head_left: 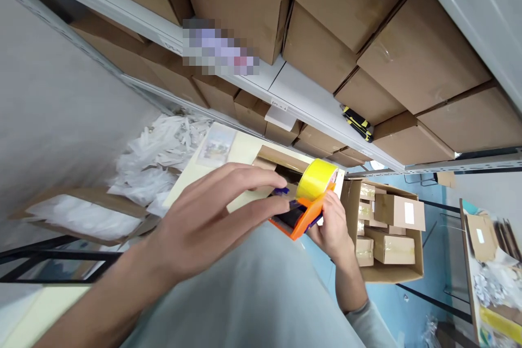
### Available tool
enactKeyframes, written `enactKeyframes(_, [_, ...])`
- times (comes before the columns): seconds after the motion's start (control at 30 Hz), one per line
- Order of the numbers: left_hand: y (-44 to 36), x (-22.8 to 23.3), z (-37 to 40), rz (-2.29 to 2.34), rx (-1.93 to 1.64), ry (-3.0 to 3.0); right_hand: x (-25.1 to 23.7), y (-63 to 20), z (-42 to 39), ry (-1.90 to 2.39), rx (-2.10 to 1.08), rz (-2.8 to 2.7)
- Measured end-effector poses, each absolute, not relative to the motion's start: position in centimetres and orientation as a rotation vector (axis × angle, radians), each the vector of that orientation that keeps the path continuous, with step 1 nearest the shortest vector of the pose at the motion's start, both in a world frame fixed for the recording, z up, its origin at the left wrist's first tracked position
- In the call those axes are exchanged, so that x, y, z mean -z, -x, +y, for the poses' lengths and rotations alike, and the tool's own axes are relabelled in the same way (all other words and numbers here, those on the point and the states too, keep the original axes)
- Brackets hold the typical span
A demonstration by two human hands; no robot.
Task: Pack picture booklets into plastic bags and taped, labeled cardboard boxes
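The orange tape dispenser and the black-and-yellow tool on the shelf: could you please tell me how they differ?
The tape dispenser is mainly orange, whereas the tool is black and yellow. The dispenser is held in the right hand, whereas the tool lies on the white shelf. The dispenser carries a yellow tape roll, whereas no roll shows on the tool. Both have bright colours.

The person's left hand (pixel 207 217) stretches inward, back toward the wearer's view, its fingers (pixel 256 178) long, slightly parted and only gently bent. Behind it the left forearm (pixel 114 291) runs slantwise, bare. Facing it, the right hand (pixel 334 228) is curled in a grip, the right forearm (pixel 350 285) angled up toward its partner.
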State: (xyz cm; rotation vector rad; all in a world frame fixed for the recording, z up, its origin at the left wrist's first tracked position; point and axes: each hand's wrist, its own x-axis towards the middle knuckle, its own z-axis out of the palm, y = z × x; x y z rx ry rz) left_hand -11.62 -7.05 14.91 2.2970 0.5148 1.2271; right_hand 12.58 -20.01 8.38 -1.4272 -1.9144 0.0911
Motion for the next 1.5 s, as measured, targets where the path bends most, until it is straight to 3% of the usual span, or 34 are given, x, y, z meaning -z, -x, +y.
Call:
enactKeyframes(0.2, [12.8,-13.6,-9.0,0.501,-1.208,-2.414,-9.1,-13.0,-19.8,1.487,-0.032,-2.001])
enactKeyframes(0.33, [13.1,-12.7,-8.2,0.633,-1.266,-2.298,-10.3,-13.7,-20.0,1.489,-0.152,-2.114])
enactKeyframes(0.53, [15.7,-8.6,-4.8,1.011,-1.324,-2.033,-13.2,-17.6,-20.7,1.845,-0.661,-2.182])
enactKeyframes(0.77, [14.3,-1.1,-5.3,1.131,-0.779,-1.164,-15.0,-21.6,-16.1,2.013,-1.288,-2.09])
enactKeyframes(0.97, [11.9,4.7,-4.6,1.041,-0.752,-0.75,-12.9,-22.9,-10.8,2.026,-1.638,-1.981])
enactKeyframes(1.2, [11.9,7.7,-1.9,1.008,-0.656,-0.664,-8.8,-23.1,-8.0,1.989,-1.988,-1.762])
enactKeyframes(1.5, [11.8,10.0,-0.2,1.049,-0.599,-0.678,-5.6,-22.3,-7.2,1.995,-2.104,-1.618])
